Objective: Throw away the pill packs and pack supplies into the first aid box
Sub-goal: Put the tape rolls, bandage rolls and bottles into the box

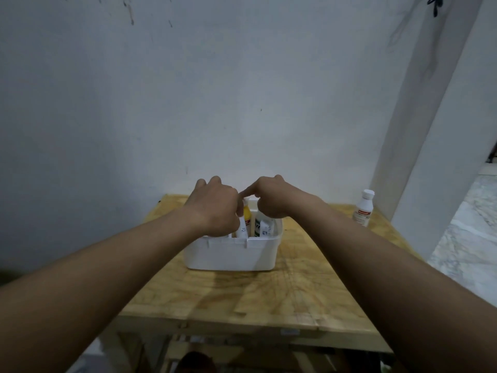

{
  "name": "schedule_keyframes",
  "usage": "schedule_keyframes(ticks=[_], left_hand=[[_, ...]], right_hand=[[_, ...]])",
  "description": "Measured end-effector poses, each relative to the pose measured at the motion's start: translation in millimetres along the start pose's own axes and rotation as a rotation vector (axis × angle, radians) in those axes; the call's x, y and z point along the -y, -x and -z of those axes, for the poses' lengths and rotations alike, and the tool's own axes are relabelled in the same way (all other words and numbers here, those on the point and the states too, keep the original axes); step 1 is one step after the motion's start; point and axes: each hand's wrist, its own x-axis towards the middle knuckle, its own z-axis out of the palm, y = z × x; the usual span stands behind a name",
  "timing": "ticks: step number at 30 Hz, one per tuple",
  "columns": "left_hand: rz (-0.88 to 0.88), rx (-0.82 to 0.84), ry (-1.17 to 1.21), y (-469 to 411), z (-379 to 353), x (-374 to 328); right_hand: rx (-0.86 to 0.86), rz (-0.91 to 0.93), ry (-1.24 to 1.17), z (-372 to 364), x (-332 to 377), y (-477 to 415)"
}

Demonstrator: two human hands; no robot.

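A white first aid box (231,254) stands open on the wooden table (269,292). Inside it stand several supplies: a white tube (242,228), a yellow bottle (247,212) and a white-and-green bottle (262,227). My left hand (215,208) is over the box's left half, fingers curled down among the supplies and touching the white tube. My right hand (271,200) hovers over the right half, its index finger pointing left toward the yellow bottle's top. What the fingers hold is hidden. No pill packs are visible.
A white bottle with a red label (363,208) stands alone at the table's far right corner. A pale wall rises right behind the table. Marbled floor (470,238) shows to the right, and a wooden frame sits under the table's front edge.
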Motion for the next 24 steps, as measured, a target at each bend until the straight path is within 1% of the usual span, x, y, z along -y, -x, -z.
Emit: schedule_keyframes(ticks=[3,6,13,24], left_hand=[[0.007,-0.045,-0.069,-2.8,-2.0,-3.3],[0.013,-0.042,-0.098,-4.6,-4.5,-6.0],[-0.035,-0.013,0.004,1.2,1.6,-5.1],[-0.04,0.021,0.172,9.7,8.7,0.2]], right_hand=[[-0.004,-0.001,-0.018,0.6,-0.7,0.4],[-0.004,-0.006,-0.039,1.2,-1.2,1.4],[-0.022,0.0,-0.035,-1.6,-5.4,-2.2],[-0.009,-0.003,-0.054,4.4,0.7,0.2]])
